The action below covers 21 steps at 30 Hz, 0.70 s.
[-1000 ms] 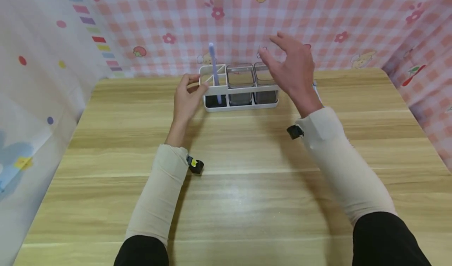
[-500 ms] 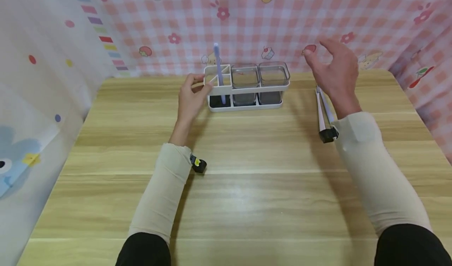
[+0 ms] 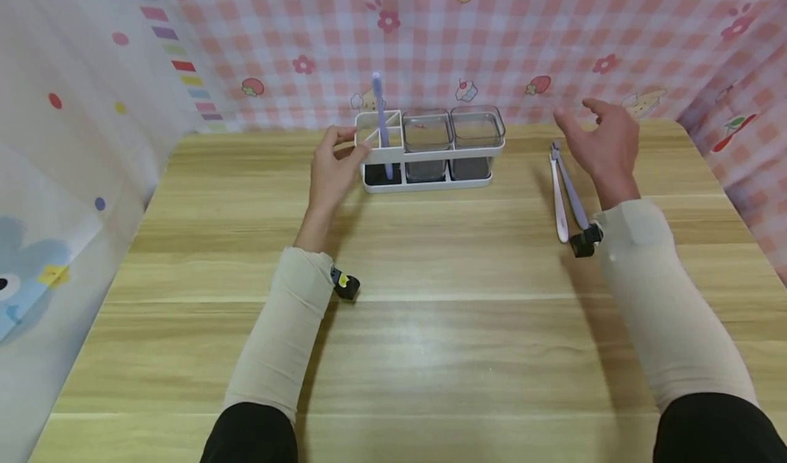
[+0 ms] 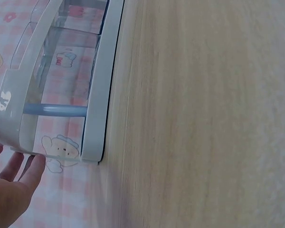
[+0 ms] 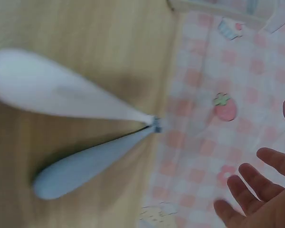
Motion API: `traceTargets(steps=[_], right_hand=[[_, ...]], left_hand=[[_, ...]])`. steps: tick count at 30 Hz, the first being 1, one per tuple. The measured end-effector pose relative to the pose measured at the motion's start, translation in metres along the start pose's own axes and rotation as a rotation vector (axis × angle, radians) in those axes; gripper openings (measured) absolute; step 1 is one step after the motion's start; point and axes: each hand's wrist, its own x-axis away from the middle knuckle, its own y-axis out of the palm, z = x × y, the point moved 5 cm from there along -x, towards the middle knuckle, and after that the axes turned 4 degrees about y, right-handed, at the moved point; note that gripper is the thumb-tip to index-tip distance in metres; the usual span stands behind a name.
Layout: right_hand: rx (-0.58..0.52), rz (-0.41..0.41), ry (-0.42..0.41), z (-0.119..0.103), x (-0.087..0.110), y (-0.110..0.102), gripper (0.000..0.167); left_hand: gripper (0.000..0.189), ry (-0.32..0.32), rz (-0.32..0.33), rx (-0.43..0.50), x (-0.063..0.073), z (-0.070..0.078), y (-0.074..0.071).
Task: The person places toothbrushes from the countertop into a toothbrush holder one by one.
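A white toothbrush holder (image 3: pixel 455 154) stands upright at the back of the table. My left hand (image 3: pixel 332 176) grips its left end, thumb on the front of the upper frame and fingers round the side. One purple toothbrush (image 3: pixel 382 118) leans upright in the divided left compartment; its lower end shows as a blue-looking stick (image 4: pixel 57 110) in the left wrist view. Farther right lie a white toothbrush (image 3: pixel 559 207) and a purple toothbrush (image 3: pixel 573 193), heads together at the far end, handles spread apart. Over and right of them hovers my right hand (image 3: pixel 609 145), fingers loosely spread, holding nothing.
Two clear square cups, a middle cup (image 3: pixel 427 132) and a right cup (image 3: pixel 478 128), sit in the holder. A pink checked cloth (image 3: pixel 418 53) hangs right behind the wooden table (image 3: pixel 418 354). A white curtain (image 3: pixel 55 142) closes off the left side.
My right hand has moved right from beside the holder's right end and then lowered a little near the two lying toothbrushes, which have come into view. My left hand keeps its grip.
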Motion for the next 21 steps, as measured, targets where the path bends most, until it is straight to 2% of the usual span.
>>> traceTargets(steps=[6, 15, 21], right_hand=[[0.045, -0.094, 0.076, 0.020, -0.003, 0.006, 0.078], [0.111, -0.199, 0.091, 0.041, -0.006, 0.020, 0.074], [0.114, -0.269, 0.137, 0.051, -0.005, 0.029, 0.075]], left_hand=[[0.035, -0.007, 0.001, 0.007, 0.000, 0.000, 0.000], [0.035, 0.001, 0.001, 0.009, 0.000, 0.000, -0.001], [0.035, 0.003, -0.001, 0.014, 0.000, 0.000, -0.001]])
